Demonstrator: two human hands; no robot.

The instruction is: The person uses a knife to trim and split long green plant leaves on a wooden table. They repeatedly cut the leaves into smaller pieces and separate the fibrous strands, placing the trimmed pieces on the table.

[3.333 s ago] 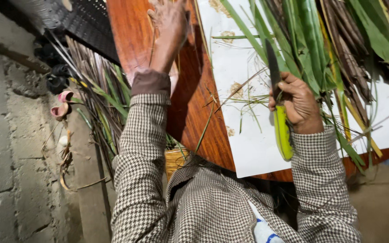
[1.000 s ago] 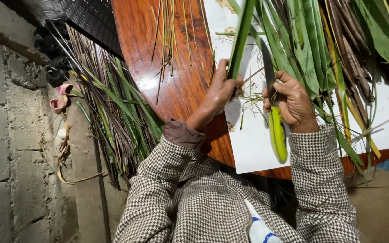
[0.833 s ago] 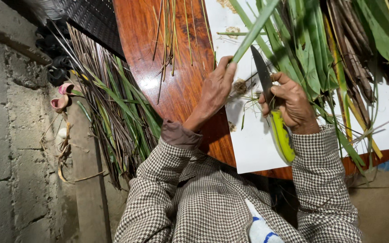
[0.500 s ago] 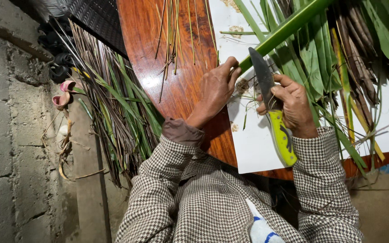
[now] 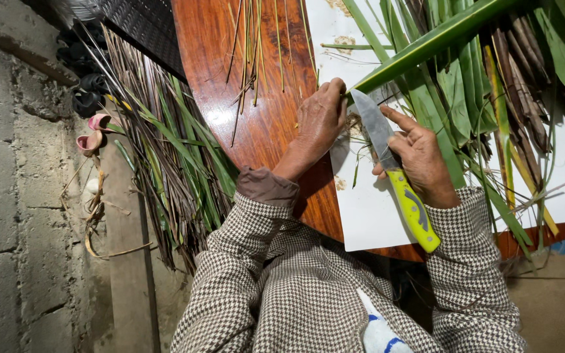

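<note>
Green and long, the palm leaf (image 5: pixel 436 40) runs diagonally across the white sheet (image 5: pixel 367 222), and its near end is pinched in the left hand (image 5: pixel 318 124), fingers clenched around the tip so the leaf is held steady against the blade. Over on the other side, the right hand (image 5: pixel 420 160) is wrapped around the knife (image 5: pixel 393 176), yellow-green handle (image 5: pixel 414 212) running back along the wrist, forefinger laid out along the blade for control, and the point sits right at the leaf end, just beside the left thumb. That sheet looks to be there to protect the polished wooden surface (image 5: pixel 250 124) and catch the trimmings; small fibres lie scattered on it near the hands. Thin stripped midribs (image 5: pixel 256 46) are laid apart on the bare wood, to the left, well clear of the cutting. The uncut leaf heap (image 5: pixel 511 85) lies to the right, within easy reach of the knife hand. Down on the floor, a bundle of discarded fronds (image 5: pixel 165 163) leans by the concrete wall (image 5: pixel 14 216).
</note>
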